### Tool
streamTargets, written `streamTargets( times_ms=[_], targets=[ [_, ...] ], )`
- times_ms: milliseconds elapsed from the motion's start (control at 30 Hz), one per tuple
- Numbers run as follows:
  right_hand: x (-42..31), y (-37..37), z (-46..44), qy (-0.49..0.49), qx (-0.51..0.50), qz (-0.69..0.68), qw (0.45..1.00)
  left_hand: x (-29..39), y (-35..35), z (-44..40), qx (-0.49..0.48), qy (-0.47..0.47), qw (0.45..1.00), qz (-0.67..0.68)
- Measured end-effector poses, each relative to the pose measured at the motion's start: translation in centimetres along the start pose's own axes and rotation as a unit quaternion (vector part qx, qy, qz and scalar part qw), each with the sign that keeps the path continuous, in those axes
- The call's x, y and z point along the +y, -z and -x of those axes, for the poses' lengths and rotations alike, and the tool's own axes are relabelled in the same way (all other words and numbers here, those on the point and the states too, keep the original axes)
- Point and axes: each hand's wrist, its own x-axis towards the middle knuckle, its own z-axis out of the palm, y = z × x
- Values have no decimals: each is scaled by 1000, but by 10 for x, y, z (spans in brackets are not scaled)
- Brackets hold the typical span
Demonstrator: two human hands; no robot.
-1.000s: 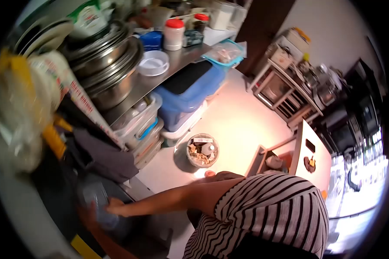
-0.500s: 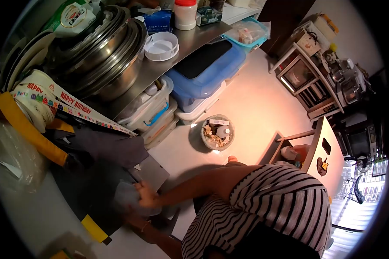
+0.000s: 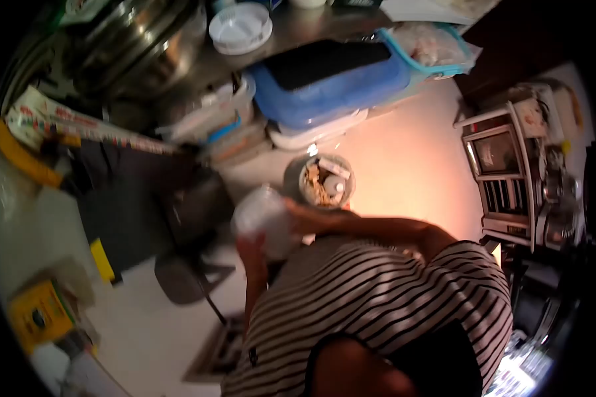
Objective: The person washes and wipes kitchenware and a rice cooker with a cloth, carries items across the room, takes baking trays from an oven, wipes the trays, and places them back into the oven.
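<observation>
A translucent whitish plastic container (image 3: pixel 266 215), rounded and blurred, is held between both hands in front of my body; its exact kind is unclear. My left hand (image 3: pixel 251 250) grips its lower left side. On the opposite side, my right hand (image 3: pixel 300 217) holds it with curled fingers. Just beyond my right hand stands a trash bin (image 3: pixel 309 197), with a white bottle (image 3: pixel 334 184) and crumpled scraps inside. To the left lies a dark grey bag or cloth (image 3: pixel 122 215).
Stacked metal bowls (image 3: pixel 132 53) and a white round basket (image 3: pixel 240 28) occupy the shelf. Below are a blue-lidded bin (image 3: pixel 331 96) and clear storage boxes (image 3: pixel 212 119). A yellow box (image 3: pixel 43 314) sits lower left, a wooden cabinet (image 3: pixel 500 165) at right.
Both hands have lifted the plastic container from beside the dark bag, moving it right and up toward the trash bin. My body has straightened and the view has shifted.
</observation>
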Motion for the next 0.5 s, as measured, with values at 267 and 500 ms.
streamTargets(
  times_ms=[267,500],
  targets=[
    [-1,123,92,79,-108,465,875,11,-124,11,-169,104,961,192],
    [-60,284,1,69,408,-404,816,43,-131,-11,-137,75,965,210]
  ],
)
